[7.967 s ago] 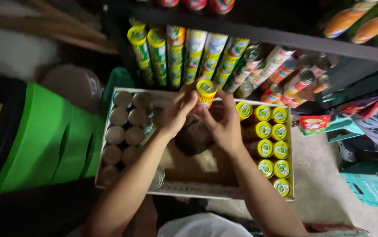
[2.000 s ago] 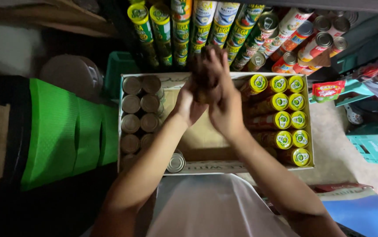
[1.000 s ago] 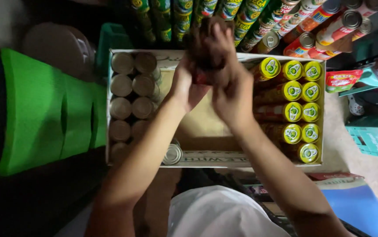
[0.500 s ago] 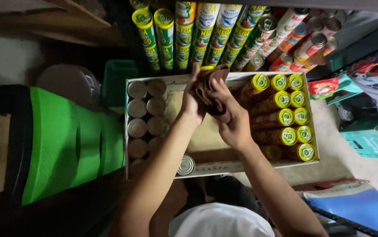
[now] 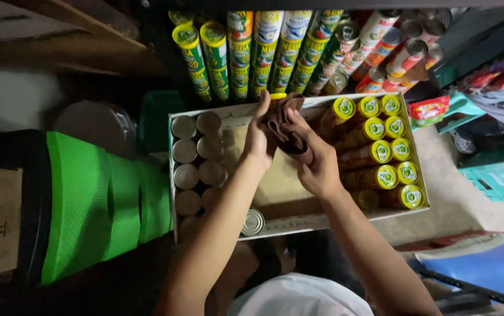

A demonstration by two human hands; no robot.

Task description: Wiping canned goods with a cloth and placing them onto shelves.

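Fingers (image 5: pixel 299 126) closed around brown cloth (image 5: pixel 284 120)

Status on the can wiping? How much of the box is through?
Cannot tell which cans are already wiped. In hand: left hand and right hand wrap a brown cloth around one can above the cardboard box. Left in the box: plain-topped cans on one side, yellow-lidded cans on the other.

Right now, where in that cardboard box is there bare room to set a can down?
The bare strip of the box floor lies between the silver-topped cans and the yellow-lidded cans, under the left hand and right hand. Both sides are packed; a lone can sits at the near edge.
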